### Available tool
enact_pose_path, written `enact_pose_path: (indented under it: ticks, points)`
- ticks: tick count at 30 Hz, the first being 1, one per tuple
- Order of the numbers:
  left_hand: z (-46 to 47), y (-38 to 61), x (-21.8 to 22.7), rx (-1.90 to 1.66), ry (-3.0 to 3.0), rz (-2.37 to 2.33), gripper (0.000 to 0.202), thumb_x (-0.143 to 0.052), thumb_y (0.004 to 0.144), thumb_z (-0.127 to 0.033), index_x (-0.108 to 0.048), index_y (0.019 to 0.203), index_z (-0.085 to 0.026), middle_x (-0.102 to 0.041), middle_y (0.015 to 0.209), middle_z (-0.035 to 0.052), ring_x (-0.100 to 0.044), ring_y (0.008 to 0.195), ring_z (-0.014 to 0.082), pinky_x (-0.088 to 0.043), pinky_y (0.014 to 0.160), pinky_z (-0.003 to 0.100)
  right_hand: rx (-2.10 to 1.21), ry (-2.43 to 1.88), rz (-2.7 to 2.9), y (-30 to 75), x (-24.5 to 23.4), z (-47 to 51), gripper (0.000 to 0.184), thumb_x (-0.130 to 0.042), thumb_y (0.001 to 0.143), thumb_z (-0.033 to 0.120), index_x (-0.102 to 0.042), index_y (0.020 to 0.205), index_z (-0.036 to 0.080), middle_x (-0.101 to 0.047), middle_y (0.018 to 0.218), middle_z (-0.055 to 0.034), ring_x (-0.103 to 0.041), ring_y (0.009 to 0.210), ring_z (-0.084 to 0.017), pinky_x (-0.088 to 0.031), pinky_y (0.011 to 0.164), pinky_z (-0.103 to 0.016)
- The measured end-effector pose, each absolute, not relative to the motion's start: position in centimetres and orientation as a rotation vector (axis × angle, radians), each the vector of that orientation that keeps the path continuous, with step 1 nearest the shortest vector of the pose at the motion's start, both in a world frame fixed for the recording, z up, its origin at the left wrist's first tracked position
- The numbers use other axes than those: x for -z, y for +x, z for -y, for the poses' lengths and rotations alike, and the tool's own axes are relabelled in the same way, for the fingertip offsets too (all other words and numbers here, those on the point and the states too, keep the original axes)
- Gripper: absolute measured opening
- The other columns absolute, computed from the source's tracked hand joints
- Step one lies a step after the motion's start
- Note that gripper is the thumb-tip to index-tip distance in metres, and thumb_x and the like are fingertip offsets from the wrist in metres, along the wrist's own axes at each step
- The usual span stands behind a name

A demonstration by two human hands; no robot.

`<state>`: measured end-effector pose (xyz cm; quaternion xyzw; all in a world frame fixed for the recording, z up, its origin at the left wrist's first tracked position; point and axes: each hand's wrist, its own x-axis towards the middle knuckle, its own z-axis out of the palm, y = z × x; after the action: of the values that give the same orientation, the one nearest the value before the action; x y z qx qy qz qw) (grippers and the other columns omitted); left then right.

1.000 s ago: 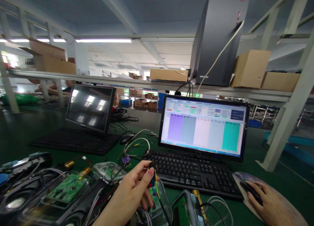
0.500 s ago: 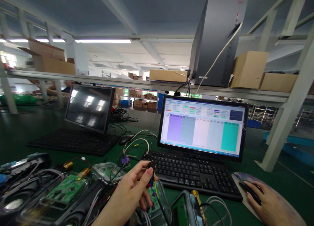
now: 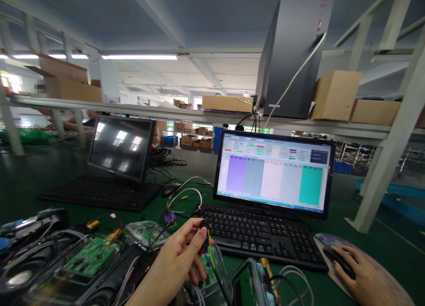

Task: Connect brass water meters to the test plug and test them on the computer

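My left hand (image 3: 175,264) pinches a small black connector (image 3: 205,225) with coloured wires hanging from it, just in front of the black keyboard (image 3: 262,236). Below it lie clear plastic cases with circuit boards (image 3: 217,270). My right hand (image 3: 360,275) rests curled over a black mouse (image 3: 338,259) on a round mouse pad (image 3: 332,242) at the lower right. Behind the keyboard stands a lit monitor (image 3: 274,171) showing coloured columns.
A dark second monitor (image 3: 121,146) and keyboard (image 3: 99,193) stand at the left, with another mouse (image 3: 170,189) and looped cables (image 3: 186,195) between. A green circuit board (image 3: 91,255) and speaker parts lie lower left. A shelf overhead carries cardboard boxes (image 3: 335,95) and a computer tower (image 3: 294,53).
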<state>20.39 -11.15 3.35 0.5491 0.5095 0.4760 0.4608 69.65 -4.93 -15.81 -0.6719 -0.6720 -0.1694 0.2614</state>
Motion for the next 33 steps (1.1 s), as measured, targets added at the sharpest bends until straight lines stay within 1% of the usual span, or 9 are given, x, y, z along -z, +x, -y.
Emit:
enact_pose_path:
  ticks: [3, 9, 14, 18, 25, 30, 33]
  points:
    - [11.0, 20.3, -3.2, -1.171, 1.35, -1.238, 0.061, -0.052, 0.074, -0.066, -0.037, 0.11, -0.019, -0.062, 0.089, 0.006, -0.059, 0.042, 0.0149, -0.043, 0.036, 0.023, 0.459, -1.786, 1.838, 69.4, 15.5, 5.2, 0.044, -0.043, 0.076, 0.043, -0.067, 0.107, 0.023, -0.062, 0.113, -0.0105, -0.058, 0.103, -0.031, -0.051, 0.086, -0.047]
    - [10.8, 20.3, -3.2, -1.174, 1.355, -1.223, 0.056, -0.052, 0.077, -0.064, -0.038, 0.109, -0.02, -0.062, 0.096, 0.0073, -0.059, 0.042, 0.0141, -0.043, 0.036, 0.022, 0.443, -1.741, 1.887, 69.0, 15.1, 5.4, 0.039, -0.042, 0.075, 0.04, -0.07, 0.098, 0.023, -0.064, 0.109, -0.0101, -0.058, 0.105, -0.031, -0.05, 0.089, -0.048]
    - [10.9, 20.3, -3.1, -1.182, 1.338, -1.204, 0.057, -0.054, 0.074, -0.066, -0.04, 0.105, -0.02, -0.062, 0.095, 0.0068, -0.059, 0.041, 0.0134, -0.042, 0.034, 0.021, 0.446, -1.742, 1.891, 68.9, 14.6, 5.5, 0.038, -0.043, 0.073, 0.04, -0.071, 0.095, 0.025, -0.066, 0.104, -0.0091, -0.058, 0.105, -0.031, -0.05, 0.089, -0.048]
    - [11.0, 20.2, -3.1, -1.171, 1.347, -1.204, 0.056, -0.054, 0.074, -0.066, -0.041, 0.104, -0.02, -0.063, 0.096, 0.0069, -0.059, 0.042, 0.0135, -0.043, 0.035, 0.021, 0.446, -1.734, 1.896, 68.8, 14.7, 5.5, 0.039, -0.042, 0.074, 0.04, -0.07, 0.095, 0.024, -0.065, 0.106, -0.0095, -0.058, 0.105, -0.03, -0.05, 0.089, -0.048]
    - [11.0, 20.2, -3.2, -1.171, 1.356, -1.201, 0.055, -0.053, 0.075, -0.065, -0.039, 0.105, -0.02, -0.062, 0.097, 0.0073, -0.06, 0.043, 0.0135, -0.043, 0.035, 0.021, 0.446, -1.744, 1.893, 69.1, 15.0, 5.4, 0.04, -0.044, 0.073, 0.042, -0.07, 0.097, 0.025, -0.065, 0.106, -0.0096, -0.056, 0.106, -0.031, -0.049, 0.089, -0.049]
    - [11.1, 20.2, -3.3, -1.171, 1.37, -1.206, 0.053, -0.052, 0.077, -0.064, -0.039, 0.104, -0.02, -0.063, 0.098, 0.0075, -0.059, 0.043, 0.0131, -0.043, 0.035, 0.021, 0.42, -1.737, 1.888, 69.1, 14.9, 5.3, 0.039, -0.043, 0.072, 0.043, -0.071, 0.092, 0.025, -0.065, 0.104, -0.0105, -0.057, 0.105, -0.032, -0.049, 0.088, -0.05]
    - [11.0, 20.1, -3.2, -1.175, 1.362, -1.21, 0.054, -0.053, 0.076, -0.064, -0.04, 0.104, -0.02, -0.063, 0.098, 0.0074, -0.059, 0.042, 0.0135, -0.043, 0.035, 0.022, 0.413, -1.728, 1.868, 69.0, 14.9, 5.3, 0.038, -0.044, 0.071, 0.042, -0.071, 0.092, 0.026, -0.065, 0.103, -0.0098, -0.057, 0.104, -0.032, -0.05, 0.086, -0.049]
